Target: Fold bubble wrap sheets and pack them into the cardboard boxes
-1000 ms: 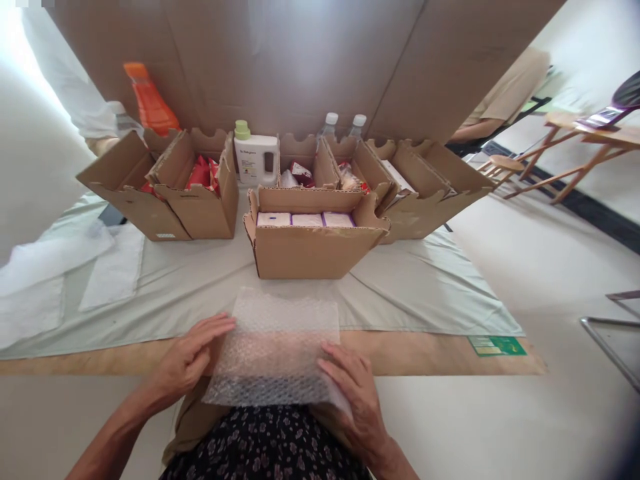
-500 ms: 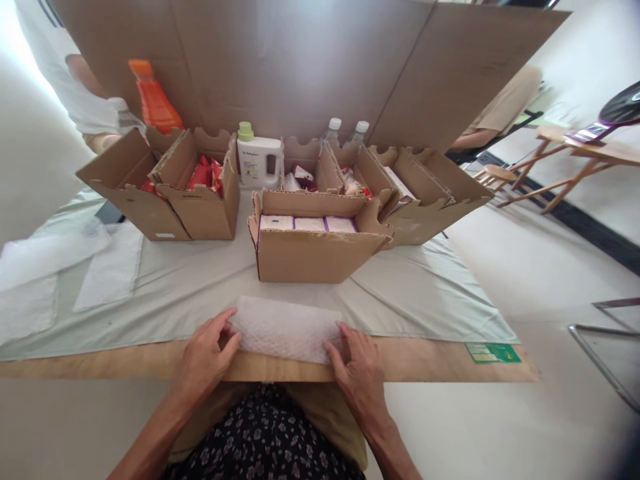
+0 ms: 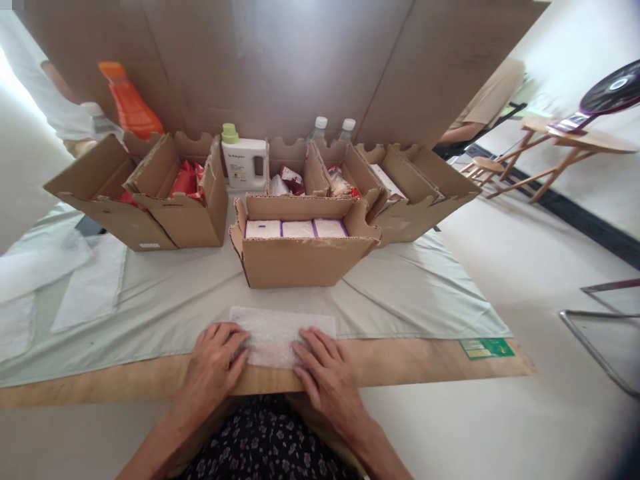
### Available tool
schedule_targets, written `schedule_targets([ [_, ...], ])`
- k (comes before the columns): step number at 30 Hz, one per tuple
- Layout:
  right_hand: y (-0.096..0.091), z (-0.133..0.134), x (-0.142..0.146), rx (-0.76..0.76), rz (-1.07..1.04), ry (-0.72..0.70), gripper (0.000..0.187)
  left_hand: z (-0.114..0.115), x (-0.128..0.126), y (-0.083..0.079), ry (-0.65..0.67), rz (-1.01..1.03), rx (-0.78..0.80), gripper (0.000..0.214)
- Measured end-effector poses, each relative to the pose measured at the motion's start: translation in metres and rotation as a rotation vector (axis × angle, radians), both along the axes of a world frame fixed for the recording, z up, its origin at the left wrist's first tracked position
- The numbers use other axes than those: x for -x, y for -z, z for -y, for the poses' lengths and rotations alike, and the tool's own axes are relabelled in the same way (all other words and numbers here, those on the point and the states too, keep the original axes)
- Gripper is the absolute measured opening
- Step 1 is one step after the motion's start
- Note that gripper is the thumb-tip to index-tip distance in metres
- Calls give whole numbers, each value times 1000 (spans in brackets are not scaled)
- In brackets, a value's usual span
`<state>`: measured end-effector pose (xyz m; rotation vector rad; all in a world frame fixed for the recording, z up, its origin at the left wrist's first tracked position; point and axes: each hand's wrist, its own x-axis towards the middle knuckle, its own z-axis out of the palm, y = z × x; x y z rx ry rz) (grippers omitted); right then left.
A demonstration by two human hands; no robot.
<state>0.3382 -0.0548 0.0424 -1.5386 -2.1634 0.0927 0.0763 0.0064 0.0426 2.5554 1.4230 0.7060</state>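
A flat strip of clear bubble wrap (image 3: 274,339) lies at the table's front edge, partly on the cloth and partly on bare wood. My left hand (image 3: 216,355) rests on its left end, fingers bent slightly and nothing gripped. My right hand (image 3: 326,368) lies on the right part of the strip with its fingers stretched out and apart. Just beyond the strip stands an open cardboard box (image 3: 300,263) holding three white packs with purple edges.
Behind stand more open cardboard boxes (image 3: 193,223) with red packets, a white jug with a green cap (image 3: 245,163) and an orange bottle (image 3: 133,107). More bubble wrap (image 3: 93,283) lies left. A green card (image 3: 487,349) is at the right edge. People sit beyond the cardboard screen (image 3: 280,67).
My right hand has moved left, from the strip's right end onto its top. My left hand has gone from holding the left edge to lying on it. The view has shifted slightly.
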Motion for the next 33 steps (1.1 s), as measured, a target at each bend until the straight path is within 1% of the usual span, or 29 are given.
schedule_targets([
  [2, 1, 13, -24, -65, 30, 64, 24, -1, 3, 1, 28, -1, 20, 20],
  [4, -2, 26, -48, -123, 42, 141, 23, 0, 8, -1, 68, 25, 44, 21],
  [5, -5, 31, -55, -128, 47, 145, 24, 2, 10, -3, 79, 41, 49, 22],
  [6, -8, 34, -59, -112, 53, 119, 27, 4, 12, -5, 85, 58, 47, 22],
  [8, -10, 35, -54, -46, 66, 32, 33, 10, 12, -9, 98, 86, 28, 23],
  [10, -8, 29, -42, -2, 70, -16, 35, 16, 10, -9, 130, 86, 17, 26],
  [11, -6, 24, -36, -6, 66, -22, 34, 17, 8, -8, 147, 75, 16, 28],
  [13, -2, 14, -29, -60, 39, -21, 33, 19, 4, -3, 166, 41, 15, 33],
  [15, -5, 8, -29, -119, -27, -27, 31, 17, 1, 0, 160, 34, -11, 35],
  [17, -18, 7, -33, -140, -140, -22, 28, 14, 0, -3, 141, 107, -75, 30],
  [19, -38, 11, -38, -119, -258, 0, 24, 13, 1, -16, 131, 240, -98, 25],
  [21, -57, 13, -42, -88, -345, 50, 19, 12, 4, -33, 116, 352, -10, 20],
  [23, -67, 9, -44, -51, -395, 112, 15, 11, 7, -46, 59, 382, 103, 13],
  [24, -67, 3, -45, -37, -407, 145, 14, 10, 7, -48, 12, 367, 139, 13],
  [25, -64, -5, -46, -29, -408, 176, 15, 7, 8, -46, -42, 340, 158, 16],
  [27, -49, -24, -48, -36, -392, 233, 21, 1, 8, -35, -152, 274, 161, 29],
  [29, -29, -37, -49, -69, -339, 286, 27, -2, 8, -21, -231, 226, 121, 40],
  [31, -14, -39, -45, -116, -244, 313, 31, 0, 8, -11, -251, 201, 42, 44],
  [33, -7, -32, -33, -169, -137, 298, 33, 4, 6, -7, -200, 184, -46, 39],
])
